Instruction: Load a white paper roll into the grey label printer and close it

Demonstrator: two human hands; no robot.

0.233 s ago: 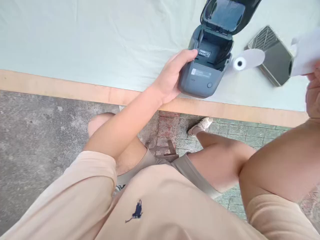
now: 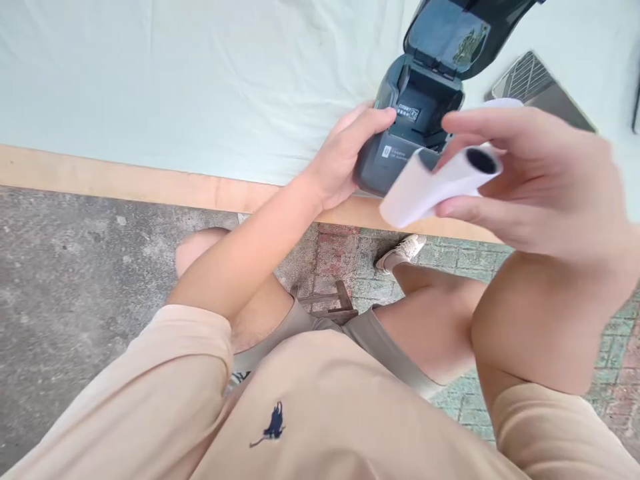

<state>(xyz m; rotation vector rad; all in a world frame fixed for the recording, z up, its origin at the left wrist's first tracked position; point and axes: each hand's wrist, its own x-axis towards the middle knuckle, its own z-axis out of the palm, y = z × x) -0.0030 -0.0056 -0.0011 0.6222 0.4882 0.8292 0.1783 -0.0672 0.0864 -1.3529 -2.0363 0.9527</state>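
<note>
A dark grey label printer (image 2: 423, 100) sits near the table's front edge with its lid swung up and its paper bay showing. My left hand (image 2: 345, 157) grips the printer's left side, thumb on the rim of the bay. My right hand (image 2: 540, 180) holds a white paper roll (image 2: 440, 183) in its fingers, in front of the printer and above the table edge. The roll's dark core faces right and a little upward.
The table carries a pale green cloth (image 2: 200, 80) with a bare wooden edge (image 2: 125, 180) at the front. A grey box with a grille (image 2: 543, 90) lies behind my right hand. Below are my knees, a shoe (image 2: 403, 252) and paved ground.
My right hand has come in from the right edge and now holds the paper roll, which lay on the cloth beside the printer. The left hand keeps its grip on the printer.
</note>
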